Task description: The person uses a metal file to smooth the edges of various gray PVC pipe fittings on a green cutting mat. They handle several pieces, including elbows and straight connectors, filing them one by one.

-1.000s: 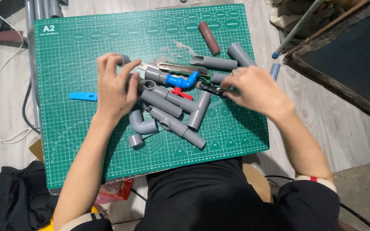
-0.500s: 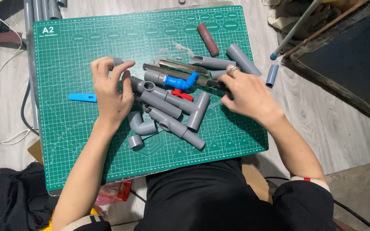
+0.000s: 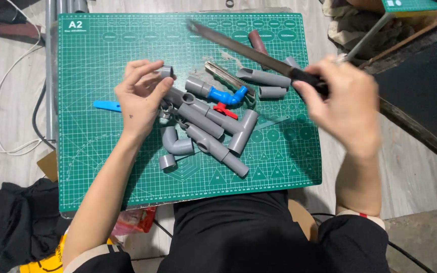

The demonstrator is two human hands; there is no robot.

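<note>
My right hand [image 3: 342,101] grips the dark handle of a long flat metal file [image 3: 238,46], lifted above the green cutting mat [image 3: 102,167] with its blade pointing up-left. My left hand [image 3: 140,98] holds a short grey pipe ring [image 3: 166,71] between thumb and fingers and rests against the grey pipe assembly [image 3: 213,131]. A blue fitting [image 3: 226,96] and a red valve handle [image 3: 225,110] are part of that assembly. A grey elbow [image 3: 175,143] and a small grey ring [image 3: 167,162] lie just below my left hand.
Loose grey pipe pieces [image 3: 264,77] and a brown cylinder [image 3: 257,41] lie at the mat's upper right. A blue flat piece [image 3: 106,105] lies left of my left hand. White and black cables [image 3: 11,101] run along the floor at left. Dark cloth [image 3: 16,222] sits bottom left.
My right hand picked the long file out of the pile and raised it to the right. My left hand lifted a small grey ring from the assembly.
</note>
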